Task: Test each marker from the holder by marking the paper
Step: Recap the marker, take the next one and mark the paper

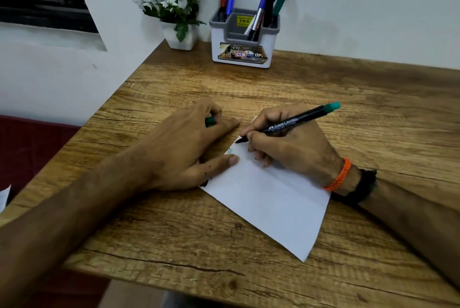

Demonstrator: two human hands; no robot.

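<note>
A white sheet of paper (pixel 268 198) lies on the wooden table (pixel 361 113). My right hand (pixel 293 145) grips a black marker with a green end (pixel 293 122), its tip touching the paper's far left corner beside a small green scribble (pixel 229 150). My left hand (pixel 184 148) presses the paper's left edge with thumb and fingers while curling around the green cap (pixel 210 121). A dark mark shows at the paper's edge under my left palm. The grey and white holder (pixel 242 48) stands at the back with several markers (pixel 267 6) upright in it.
A white pot of artificial white flowers (pixel 174 3) sits left of the holder against the wall. The table's left edge runs diagonally beside a dark red seat (pixel 29 148). An orange band and a dark watch are on my right wrist.
</note>
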